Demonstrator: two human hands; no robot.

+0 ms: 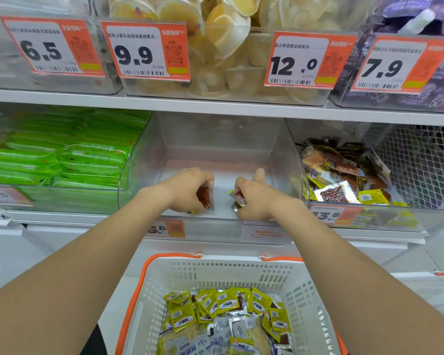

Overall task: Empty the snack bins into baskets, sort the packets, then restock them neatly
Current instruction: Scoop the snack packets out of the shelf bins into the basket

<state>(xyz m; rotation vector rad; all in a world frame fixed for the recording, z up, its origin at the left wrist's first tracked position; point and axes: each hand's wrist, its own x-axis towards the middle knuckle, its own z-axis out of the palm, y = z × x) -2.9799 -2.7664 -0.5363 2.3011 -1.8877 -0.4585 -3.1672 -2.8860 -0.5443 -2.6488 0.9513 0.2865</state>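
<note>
1. Left hand (187,189): grip closed round a red-brown packet (206,197), low inside the clear middle bin (223,152)
2. Right hand (253,198): grip pinching a second packet (239,198), just beside the first, at its 3 o'clock
3. White basket (215,275), at 6 o'clock below the bin, holds yellow-green packets (226,302)
4. Green packets (62,160) lie stacked at 9 o'clock of the bin

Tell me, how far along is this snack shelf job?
The middle bin is almost bare and the basket holds a mixed pile of packets, so emptying looks nearly done. In hand: the left grip holds one reddish packet low in that bin, the right grip another. Left: sorting the pile, restocking, and the jumbled right bin.
</note>
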